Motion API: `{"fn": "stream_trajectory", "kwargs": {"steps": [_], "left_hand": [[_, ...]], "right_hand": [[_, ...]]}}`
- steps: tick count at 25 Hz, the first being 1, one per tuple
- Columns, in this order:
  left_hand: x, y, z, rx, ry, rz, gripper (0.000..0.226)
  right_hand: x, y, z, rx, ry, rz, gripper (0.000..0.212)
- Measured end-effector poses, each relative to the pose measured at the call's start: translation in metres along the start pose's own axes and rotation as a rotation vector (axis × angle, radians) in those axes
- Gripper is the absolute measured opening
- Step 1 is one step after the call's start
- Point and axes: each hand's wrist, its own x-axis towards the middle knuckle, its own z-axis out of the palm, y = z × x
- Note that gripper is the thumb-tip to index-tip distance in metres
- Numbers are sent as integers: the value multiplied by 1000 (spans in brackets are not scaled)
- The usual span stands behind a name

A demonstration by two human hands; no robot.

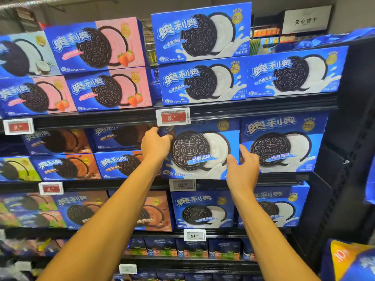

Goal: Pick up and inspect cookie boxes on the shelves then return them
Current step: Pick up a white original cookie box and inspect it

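Both hands, left hand and right hand, flanking blue cookie box

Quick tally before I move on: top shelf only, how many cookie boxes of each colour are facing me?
Pink-and-blue strawberry cardboard boxes: 3
Pale-blue coconut cardboard box: 1
Blue-and-white classic cardboard boxes: 3
Total: 7

Two bare hands are reaching to a large blue Oreo box standing on the second shelf. The left hand is gripping its upper-left corner; the right hand is touching its right edge, beside a matching box.
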Motion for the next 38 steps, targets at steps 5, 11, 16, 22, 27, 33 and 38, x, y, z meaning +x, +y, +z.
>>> {"fn": "stream_trajectory", "kwargs": {"steps": [5,11,16,22,27,33,38], "left_hand": [[-14,-16,-5,-60,-100,-29,50],[-57,-39,-17,-241,-87,-2,25],[-99,-68,-22,-306,18,-59,34],[-126,-99,-35,-669,-63,-220,40],[-137,-121,-59,-738,-191,-281,47],[-154,-143,-81,-787,-205,-279,52],[-150,-163,-116,-862,-90,-179,45]], "right_hand": [[-13,6,-10,66,-17,16,48],[-37,31,-27,169,-80,1,46],[-64,51,-46,263,-173,55,40],[-87,67,-54,387,-252,100,42],[-94,72,-52,499,-341,188,38],[-110,75,-42,558,-409,255,44],[-125,58,-22,589,-529,433,48]]}}
